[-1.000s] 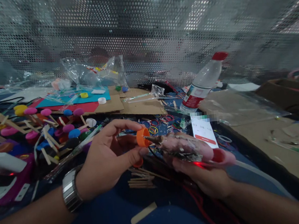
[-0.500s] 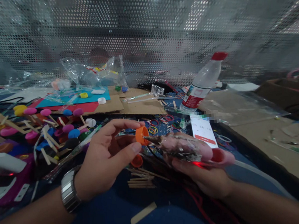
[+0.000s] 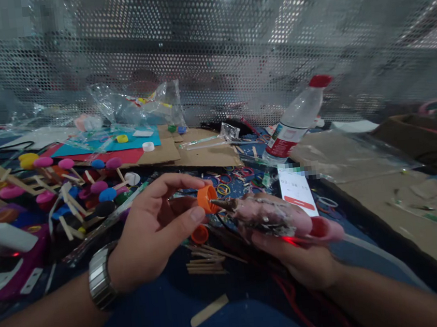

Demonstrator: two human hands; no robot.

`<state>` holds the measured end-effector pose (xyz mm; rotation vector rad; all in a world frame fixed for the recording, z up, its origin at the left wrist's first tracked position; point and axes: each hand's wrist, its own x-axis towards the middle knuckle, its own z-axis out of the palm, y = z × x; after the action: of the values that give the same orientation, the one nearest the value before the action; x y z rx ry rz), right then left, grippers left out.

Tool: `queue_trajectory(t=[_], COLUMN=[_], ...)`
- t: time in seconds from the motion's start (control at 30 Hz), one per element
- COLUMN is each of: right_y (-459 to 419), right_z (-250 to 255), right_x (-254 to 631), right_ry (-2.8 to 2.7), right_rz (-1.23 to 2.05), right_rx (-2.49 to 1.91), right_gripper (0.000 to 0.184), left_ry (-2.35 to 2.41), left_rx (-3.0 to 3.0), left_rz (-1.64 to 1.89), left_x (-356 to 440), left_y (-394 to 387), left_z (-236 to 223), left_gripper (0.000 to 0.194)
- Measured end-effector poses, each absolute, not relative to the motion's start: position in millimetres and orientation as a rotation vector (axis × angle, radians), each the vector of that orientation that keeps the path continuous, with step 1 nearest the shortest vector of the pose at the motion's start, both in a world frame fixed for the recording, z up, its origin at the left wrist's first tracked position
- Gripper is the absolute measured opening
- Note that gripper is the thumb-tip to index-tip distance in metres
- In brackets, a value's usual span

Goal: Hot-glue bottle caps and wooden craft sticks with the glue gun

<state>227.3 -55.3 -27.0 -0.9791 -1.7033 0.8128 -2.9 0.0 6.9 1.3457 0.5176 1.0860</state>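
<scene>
Between the thumb and fingers of my left hand [image 3: 158, 227] is an orange bottle cap [image 3: 205, 200], its hollow side turned to the right. My right hand [image 3: 299, 259] is wrapped round a pink hot glue gun [image 3: 271, 215] crusted with dried glue. The gun's metal nozzle points left, with its tip at the mouth of the cap; whether they touch I cannot tell. Below my left fingers lies a second orange cap [image 3: 200, 234]. A small pile of wooden sticks [image 3: 205, 262] and a single craft stick [image 3: 209, 310] rest on the blue table.
To the left are many stick-and-cap pieces [image 3: 73, 194] and a purple device [image 3: 19, 273]. Behind stand cardboard sheets [image 3: 209, 154] and a tilted plastic bottle [image 3: 296, 121]. A phone [image 3: 296, 191] lies beyond the glue gun. Cardboard [image 3: 404, 222] and a brown box [image 3: 419, 137] are at right.
Almost nothing has moved. Both hands keep the cap and the glue gun in nearly the same place, with only a tiny shift.
</scene>
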Motion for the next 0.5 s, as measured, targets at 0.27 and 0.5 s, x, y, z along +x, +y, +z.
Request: queue_trajectory(t=[0.27,0.5], right_y=[-55.5,-56.6], right_z=[-27.1,-28.4], right_x=[227.4,226.3], right_ry=[-1.717,-1.711], right_rz=[0.863,0.811], right_rx=[-0.964,-0.937], right_gripper=[0.035,0.037], left_ry=[0.506,0.536], left_rx=[1.374,1.374], left_rz=[1.085,1.116], left_x=[-4.2,-2.2], left_y=[0.1,-0.6], left_z=[5.7,7.5], left_gripper=[0.02,0.019])
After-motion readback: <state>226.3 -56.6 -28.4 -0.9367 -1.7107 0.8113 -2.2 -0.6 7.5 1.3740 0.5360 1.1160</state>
